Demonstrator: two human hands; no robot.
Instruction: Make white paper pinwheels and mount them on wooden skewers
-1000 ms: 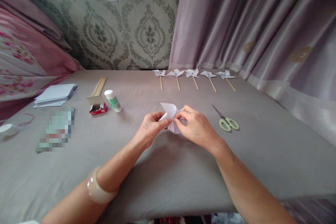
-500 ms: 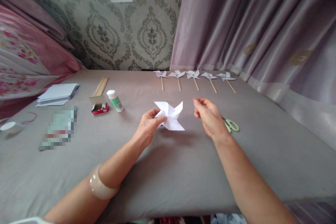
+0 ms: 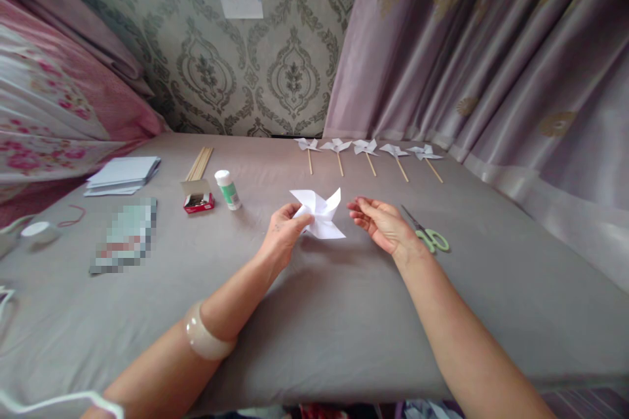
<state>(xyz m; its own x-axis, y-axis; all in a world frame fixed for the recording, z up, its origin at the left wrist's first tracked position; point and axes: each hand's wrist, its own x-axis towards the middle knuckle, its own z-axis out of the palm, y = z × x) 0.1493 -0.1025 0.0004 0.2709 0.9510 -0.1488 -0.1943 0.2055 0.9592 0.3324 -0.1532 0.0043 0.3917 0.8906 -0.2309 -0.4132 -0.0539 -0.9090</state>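
Observation:
A white paper pinwheel [image 3: 324, 216] is held above the table by my left hand [image 3: 286, 229], with the thumb pressed near its centre. No stick shows on this pinwheel. To its right, my right hand [image 3: 378, 222] hovers apart from the paper, palm turned inward and fingers loosely spread with nothing visible in them. Scissors with pale green handles [image 3: 436, 240] lie on the table just beyond the right wrist, blades pointing away.
Several finished pinwheels on sticks [image 3: 366, 149] lie in a row at the back. Leftward are a glue stick [image 3: 228, 190], a red box of small metal pieces [image 3: 199, 203], wooden sticks [image 3: 200, 163], a paper stack [image 3: 122, 173], a blurred packet [image 3: 126, 236] and a white roll [image 3: 39, 233].
My right hand has moved left toward the pinwheel, and its pinched fingers have opened. The scissors' blades have come into sight. My left hand keeps its hold. The view has shifted slightly.

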